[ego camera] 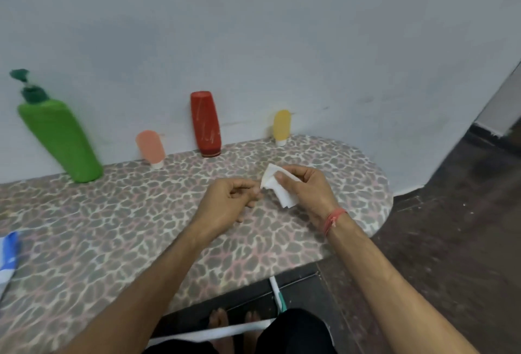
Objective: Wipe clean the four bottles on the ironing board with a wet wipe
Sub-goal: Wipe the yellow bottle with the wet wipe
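Along the wall at the back of the leopard-print ironing board (pixel 112 226) stand a green pump bottle (pixel 60 139), a small peach tube (pixel 151 148), a red bottle (pixel 205 124) and a small yellow tube (pixel 281 126). Above the board's middle right, my right hand (pixel 306 188) pinches a folded white wet wipe (pixel 277 187) between thumb and fingers. My left hand (pixel 228 203) pinches the wipe's left edge with curled fingers. Both hands are in front of the bottles and apart from them.
A blue and white packet (pixel 8 258) lies at the board's left edge. The board's rounded end is at the right, with dark floor (pixel 451 226) beyond it. Below the board's front edge are my bare feet (pixel 234 322) and white frame bars (pixel 214 334).
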